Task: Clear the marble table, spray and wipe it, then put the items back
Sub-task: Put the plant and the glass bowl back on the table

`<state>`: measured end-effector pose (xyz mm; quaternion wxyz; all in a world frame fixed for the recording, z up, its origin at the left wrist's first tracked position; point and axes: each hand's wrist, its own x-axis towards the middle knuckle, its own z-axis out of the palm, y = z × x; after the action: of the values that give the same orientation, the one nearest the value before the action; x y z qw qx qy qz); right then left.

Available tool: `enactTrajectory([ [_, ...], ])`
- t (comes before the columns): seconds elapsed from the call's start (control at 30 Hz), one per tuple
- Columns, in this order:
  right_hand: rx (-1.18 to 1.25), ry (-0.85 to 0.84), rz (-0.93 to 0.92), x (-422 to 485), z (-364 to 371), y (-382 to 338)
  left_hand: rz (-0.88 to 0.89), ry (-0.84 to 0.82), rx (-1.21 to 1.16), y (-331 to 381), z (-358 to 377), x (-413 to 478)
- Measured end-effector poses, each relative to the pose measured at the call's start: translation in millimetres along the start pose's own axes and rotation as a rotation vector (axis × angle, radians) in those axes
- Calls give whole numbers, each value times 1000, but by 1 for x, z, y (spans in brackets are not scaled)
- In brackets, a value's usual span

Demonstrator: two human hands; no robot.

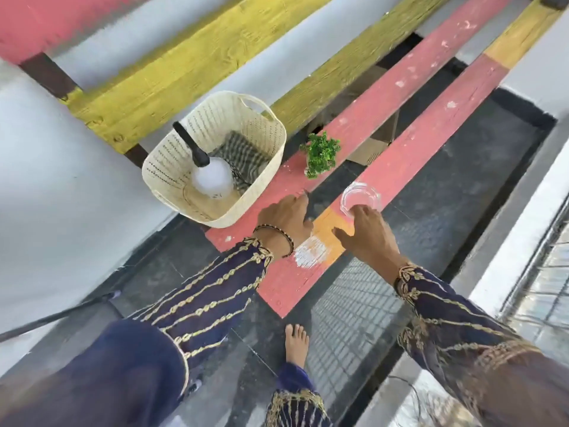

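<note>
The clear glass dish [361, 197] sits on the pink bench [400, 143] plank, just right of the small green plant [321, 154]. Right hand [368, 232] fingers [358, 211] touch its near rim, spread, not yet closed; left hand [284, 218] flat, empty. Glass looks rigid, slippery, breakable: best pinched across the rim

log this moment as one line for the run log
left hand: open, on red plank | right hand: fingers at glass dish, grip unclear | basket: spray bottle, cloth | plant: on plank

Soft even daylight, faint shadows; wide-angle bending at edges; motion blur, sleeves smeared.
</note>
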<state>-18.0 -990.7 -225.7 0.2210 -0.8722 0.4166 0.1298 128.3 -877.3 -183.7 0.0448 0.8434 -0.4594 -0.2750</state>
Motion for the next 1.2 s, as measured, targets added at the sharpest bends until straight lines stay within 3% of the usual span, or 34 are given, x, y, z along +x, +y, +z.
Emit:
enactTrajectory([
  [0.17, -62, 33, 9, 51, 6, 31, 72, 91, -21, 6, 9, 58],
  [0.37, 14, -85, 67, 94, 11, 49, 75, 143, 43, 7, 3, 113],
  [0.67, -26, -143, 41, 96, 6, 46, 69, 267, -23, 16, 3, 137],
  [0.93, -41, -109, 1, 26, -3, 19, 67, 298, -160, 13, -17, 63],
  [1.2, -68, -66, -134, -80, -35, -69, 8, 331, -238, -20, -66, -94],
])
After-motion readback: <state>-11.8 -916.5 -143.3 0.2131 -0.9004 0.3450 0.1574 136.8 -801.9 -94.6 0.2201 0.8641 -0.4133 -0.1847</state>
